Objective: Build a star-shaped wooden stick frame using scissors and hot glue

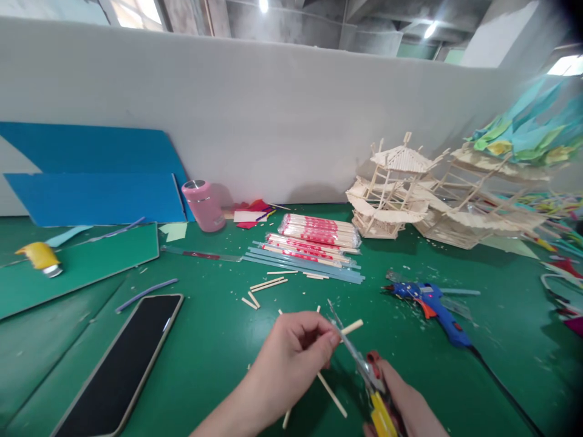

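My left hand [298, 358] pinches a thin wooden stick [353, 327] whose pale end sticks out past my fingertips. In my right hand [405, 397] is a pair of scissors [362, 364] with yellow and dark red handles. The scissor blades cross the stick right beside my left fingertips; whether they have cut into it I cannot tell. Beneath my hands, more wooden sticks [332, 394] lie on the green table [204, 370], partly hidden. Short cut stick pieces [268, 283] are scattered just beyond my left hand.
Wrapped chopstick packs [319, 230] and translucent glue sticks [305, 267] lie ahead. A blue glue gun [432, 306] with its cord is at right, wooden pavilion models [401, 188] behind it. At left are a phone [122, 364], a pink flask [204, 206] and blue boards [100, 197].
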`<control>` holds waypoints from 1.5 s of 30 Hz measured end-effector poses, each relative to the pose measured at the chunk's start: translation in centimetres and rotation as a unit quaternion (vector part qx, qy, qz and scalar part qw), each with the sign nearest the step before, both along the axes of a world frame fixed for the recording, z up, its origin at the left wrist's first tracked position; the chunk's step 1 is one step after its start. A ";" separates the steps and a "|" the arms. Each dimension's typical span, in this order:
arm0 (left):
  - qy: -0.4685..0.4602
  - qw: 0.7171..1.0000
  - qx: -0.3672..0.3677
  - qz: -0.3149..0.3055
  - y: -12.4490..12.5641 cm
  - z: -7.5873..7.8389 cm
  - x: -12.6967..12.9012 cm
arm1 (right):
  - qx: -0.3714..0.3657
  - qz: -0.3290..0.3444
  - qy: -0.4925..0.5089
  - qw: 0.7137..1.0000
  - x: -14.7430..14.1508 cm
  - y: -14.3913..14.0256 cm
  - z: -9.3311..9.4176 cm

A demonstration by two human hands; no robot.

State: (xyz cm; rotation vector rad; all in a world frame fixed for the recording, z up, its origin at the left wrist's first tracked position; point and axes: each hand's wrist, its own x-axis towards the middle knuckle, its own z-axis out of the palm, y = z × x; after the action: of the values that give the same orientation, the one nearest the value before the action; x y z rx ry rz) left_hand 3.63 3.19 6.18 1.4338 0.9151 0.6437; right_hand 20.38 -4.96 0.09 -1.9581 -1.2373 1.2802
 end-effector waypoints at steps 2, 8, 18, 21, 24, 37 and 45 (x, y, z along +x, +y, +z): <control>0.025 0.994 0.093 0.046 -0.2 -0.1 0.2 | 0.000 -0.001 0.005 1.000 -0.3 0.0 0.1; 0.005 0.998 0.068 0.010 0.3 0.0 -0.5 | 0.037 0.003 -0.029 0.999 -0.6 -0.2 0.3; 0.062 0.975 0.201 0.070 0.0 0.0 -0.3 | 0.069 0.060 -0.009 0.996 -1.1 0.1 1.3; 0.036 0.991 0.121 0.032 0.4 0.1 -0.7 | 0.071 0.060 -0.021 0.995 -0.9 0.1 1.1; -0.002 1.000 0.017 -0.010 0.7 0.2 -0.9 | 0.072 0.063 -0.031 0.995 -0.7 0.0 1.1; -0.020 1.000 0.012 0.006 0.6 0.1 -1.0 | 0.052 0.017 -0.040 0.998 -1.3 0.6 0.3; 0.082 0.967 0.232 0.069 0.2 -0.2 -0.3 | 0.059 0.037 -0.009 0.998 -1.4 0.1 1.4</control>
State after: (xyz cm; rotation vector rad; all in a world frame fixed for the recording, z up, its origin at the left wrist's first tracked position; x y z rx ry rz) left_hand 3.34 3.42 5.93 1.8722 1.0439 0.8946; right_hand 18.96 -4.88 1.51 -1.8609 -1.3737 1.1990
